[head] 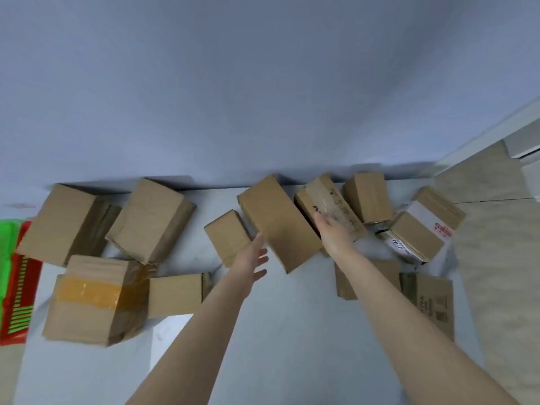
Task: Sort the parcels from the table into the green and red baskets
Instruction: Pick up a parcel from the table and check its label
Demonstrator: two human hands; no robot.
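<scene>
Both hands are out over the counter, reaching for one long plain box that lies tilted among roughly a dozen cardboard parcels. Left hand is spread, fingers apart, just at the near left edge of that box; contact cannot be confirmed. Right hand is also open and blurred — it sits at the box's right flank, overlapping a printed parcel directly beyond its fingers. Neither hand is clamped on anything.

Immediately left of the left hand stands a small box, close enough to be knocked. Further left of that hand, at the counter's end, the red basket and green basket show only as slivers, partly hidden by a large parcel.

Assessment: the step in hand appears to be a two-handed pickup. Recommended — set the palms on opposite long sides of the box, squeeze evenly, and lift straight up before swinging left, so the leaning neighbours are not dragged. No label is visible on its top face, so the right basket cannot be judged.
</scene>
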